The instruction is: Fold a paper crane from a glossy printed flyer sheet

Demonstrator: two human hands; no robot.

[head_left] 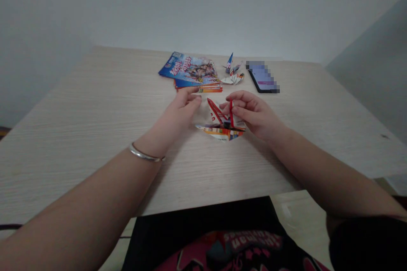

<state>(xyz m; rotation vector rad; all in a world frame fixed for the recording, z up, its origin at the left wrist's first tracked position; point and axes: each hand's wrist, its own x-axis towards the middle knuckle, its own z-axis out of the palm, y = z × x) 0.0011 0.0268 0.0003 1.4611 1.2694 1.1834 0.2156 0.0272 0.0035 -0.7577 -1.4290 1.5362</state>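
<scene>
A folded paper crane (219, 130), made from printed white, red and orange paper, is in front of me near the table's middle. My right hand (254, 114) pinches one of its narrow red points between thumb and fingers. The other red-edged point stands up at a slant, and the wide printed wings spread below. To the left of the crane is my left hand (181, 108), apart from it, thumb and fingers parted with nothing visible between them. Its fingertips lie close to the lower edge of the stacked leaflets (190, 67).
Behind the hands, a second paper crane (233, 74) sits right of the leaflets. Farther right lies a phone (262, 77), its screen partly blurred out. The pale wooden table (79, 106) meets a wall at its back edge.
</scene>
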